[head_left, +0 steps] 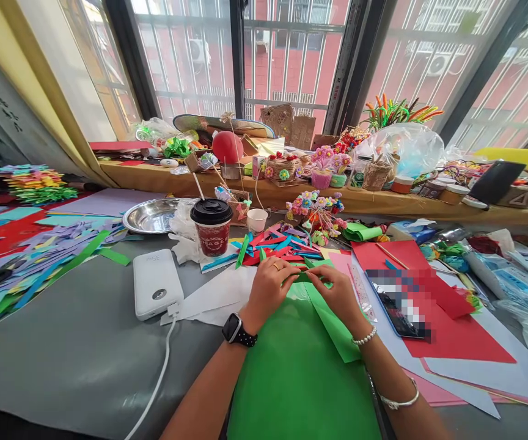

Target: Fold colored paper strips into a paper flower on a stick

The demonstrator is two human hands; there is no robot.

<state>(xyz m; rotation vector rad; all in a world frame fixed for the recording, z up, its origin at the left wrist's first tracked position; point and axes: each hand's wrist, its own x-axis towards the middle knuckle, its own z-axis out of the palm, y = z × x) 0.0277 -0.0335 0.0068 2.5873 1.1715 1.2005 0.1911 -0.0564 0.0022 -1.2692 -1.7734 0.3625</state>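
Observation:
Close together at the middle of the desk, both hands pinch a small green paper strip point(302, 277). My left hand point(271, 282), with a ring and a black watch on the wrist, is closed on the strip's left part. The fingertips of my right hand point(336, 289) close on its right part; a bead bracelet circles that wrist. Beneath them lies a large green sheet point(300, 373), with a folded or cut green paper piece point(332, 324) under the right hand. Just beyond the hands is a pile of folded coloured paper strips point(282, 243). Fingers partly hide the held strip.
Left of the hands are a white power bank point(156, 284) with a cable, a lidded drink cup point(212, 229) with a straw, and a metal plate point(149, 215). Loose strips point(69, 244) cover the far left. A phone point(399, 305) rests on red paper point(470, 333) at right.

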